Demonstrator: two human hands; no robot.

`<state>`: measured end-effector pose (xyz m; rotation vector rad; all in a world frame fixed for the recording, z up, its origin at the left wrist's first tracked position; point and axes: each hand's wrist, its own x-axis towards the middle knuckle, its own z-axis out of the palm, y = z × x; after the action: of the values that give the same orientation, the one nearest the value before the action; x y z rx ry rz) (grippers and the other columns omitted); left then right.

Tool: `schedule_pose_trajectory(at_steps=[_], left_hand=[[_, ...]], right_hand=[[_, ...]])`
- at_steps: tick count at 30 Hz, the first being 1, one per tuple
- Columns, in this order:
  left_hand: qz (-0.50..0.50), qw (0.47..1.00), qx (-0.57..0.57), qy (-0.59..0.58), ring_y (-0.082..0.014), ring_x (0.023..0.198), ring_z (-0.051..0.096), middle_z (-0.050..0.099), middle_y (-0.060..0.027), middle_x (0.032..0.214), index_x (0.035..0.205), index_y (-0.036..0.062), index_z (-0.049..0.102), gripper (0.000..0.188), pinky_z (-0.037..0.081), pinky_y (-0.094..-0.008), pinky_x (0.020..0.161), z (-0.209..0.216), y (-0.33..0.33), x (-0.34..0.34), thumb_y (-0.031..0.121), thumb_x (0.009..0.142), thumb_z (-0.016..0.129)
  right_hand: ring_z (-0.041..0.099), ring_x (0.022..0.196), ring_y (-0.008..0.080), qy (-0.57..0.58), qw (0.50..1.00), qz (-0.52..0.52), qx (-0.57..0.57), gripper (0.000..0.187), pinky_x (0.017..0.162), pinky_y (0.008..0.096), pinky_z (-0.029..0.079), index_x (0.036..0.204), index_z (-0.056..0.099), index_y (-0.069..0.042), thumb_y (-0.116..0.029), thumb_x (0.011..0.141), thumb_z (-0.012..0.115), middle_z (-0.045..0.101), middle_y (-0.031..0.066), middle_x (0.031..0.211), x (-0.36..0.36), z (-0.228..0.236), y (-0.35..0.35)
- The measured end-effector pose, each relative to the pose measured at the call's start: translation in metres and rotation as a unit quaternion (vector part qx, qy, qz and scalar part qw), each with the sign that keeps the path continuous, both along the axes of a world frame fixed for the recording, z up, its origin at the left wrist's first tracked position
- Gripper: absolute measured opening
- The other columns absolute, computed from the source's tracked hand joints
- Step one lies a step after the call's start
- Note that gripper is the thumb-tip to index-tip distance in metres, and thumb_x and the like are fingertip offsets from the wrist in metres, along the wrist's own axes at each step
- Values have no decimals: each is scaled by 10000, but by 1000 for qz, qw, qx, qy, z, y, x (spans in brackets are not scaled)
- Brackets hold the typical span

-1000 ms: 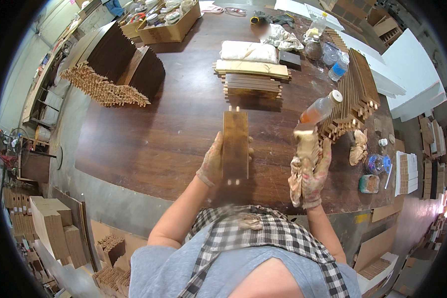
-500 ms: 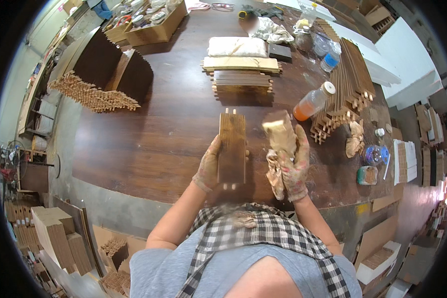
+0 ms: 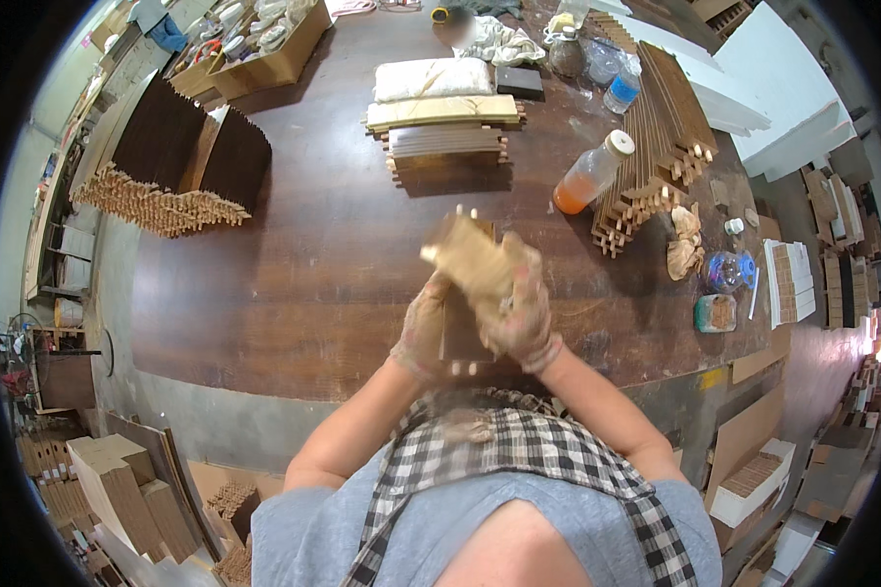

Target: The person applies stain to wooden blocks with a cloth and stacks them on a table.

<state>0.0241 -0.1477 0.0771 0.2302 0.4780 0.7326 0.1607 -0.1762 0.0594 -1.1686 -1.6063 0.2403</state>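
Note:
Gripped upright in my gloved left hand (image 3: 421, 328) is a dark brown wooden board (image 3: 457, 339) with pale dowel pegs at both ends. My gloved right hand (image 3: 524, 318) is closed round a tan, folded rag-like pad (image 3: 472, 256), blurred by motion. The pad lies across the upper part of the board and hides much of its face; whether it presses on the wood I cannot tell. Both hands are over the near edge of the brown table (image 3: 264, 323), close to the checked apron (image 3: 499, 440).
Ahead lie a small stack of dowelled boards (image 3: 447, 144) and a white wrapped bundle (image 3: 433, 78). Larger board stacks stand left (image 3: 181, 166) and right (image 3: 646, 166). A bottle of orange liquid (image 3: 589, 176), a crumpled rag (image 3: 684, 245) and a jar (image 3: 716, 313) sit rightward.
My right hand has swung left with the pad, from beside the board to across its upper part. The left hand still holds the board. The whole view has shifted slightly.

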Motion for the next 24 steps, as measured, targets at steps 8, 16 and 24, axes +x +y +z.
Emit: schedule_pose_trajectory(at_steps=[8, 16, 24], left_hand=[[-22, 987, -41, -151, -210, 1154, 600, 582, -94, 1299, 1346, 122, 490, 445, 545, -381, 933, 15, 1, 9, 398, 998, 508], [-31, 994, -33, -105, -257, 977, 658, 615, -169, 1178, 1319, -2, 474, 549, 587, -400, 819, -44, 38, -18, 446, 1002, 464], [71, 995, 74, 17, -246, 1001, 645, 609, -139, 1185, 1332, 49, 470, 518, 563, -396, 869, -14, 15, -13, 454, 1010, 447]], right_hand=[[605, 979, 345, -17, 999, -30, 34, 765, 799, 410, 550, 1460, 312, -6, -25, 792, 685, 510, 200, 1185, 11, 12, 12], [580, 1020, 289, 178, 976, 127, -19, 780, 842, 406, 530, 1456, 312, -50, -141, 801, 726, 500, 150, 1216, -9, 25, -38], [611, 906, 187, 383, 919, 26, -87, 832, 659, 279, 588, 1542, 137, -178, -11, 881, 613, 481, 132, 1214, 29, 34, -28]])
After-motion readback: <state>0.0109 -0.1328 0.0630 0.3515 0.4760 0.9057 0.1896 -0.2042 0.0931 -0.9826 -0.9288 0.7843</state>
